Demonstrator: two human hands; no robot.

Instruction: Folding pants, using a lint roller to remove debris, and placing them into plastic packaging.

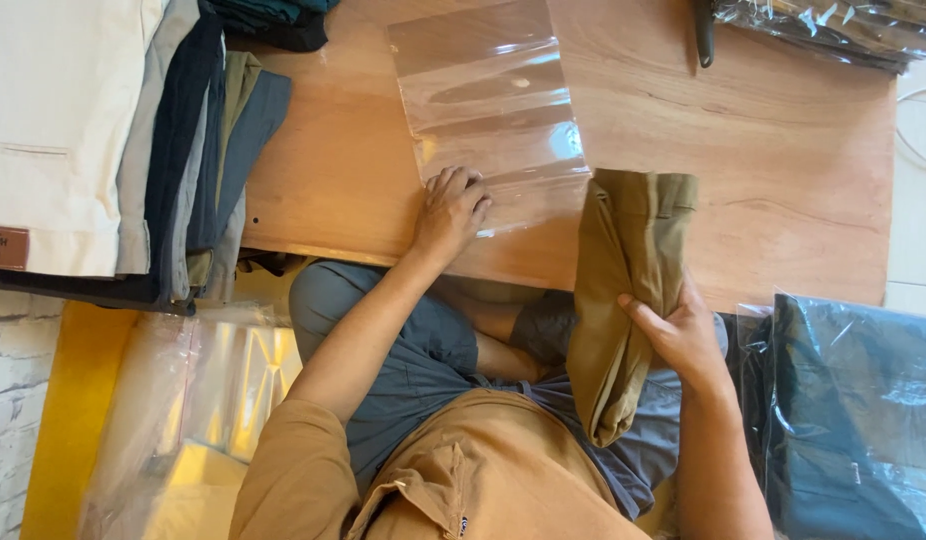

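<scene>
1. The folded trousers (623, 290) in the right hand (683, 335) are olive-khaki, plain, without pattern.
2. The plastic bag (493, 100) under the left hand (451, 212) is clear, with pale glossy streaks of glare.
3. The table (763, 150) is warm orange-brown wood with darker grain lines.
4. The stack of folded garments (173, 150) runs cream, grey, navy, olive and slate blue; the cream piece (63, 130) carries a small brown patch.
5. The bagged garment (863, 420) at the right is dark teal-black under shiny film.
6. The person's shirt (483, 470) is tan-brown, the shorts (423, 360) grey-blue.
7. The wall (8, 400) is white brick beside a yellow surface (73, 400).
</scene>
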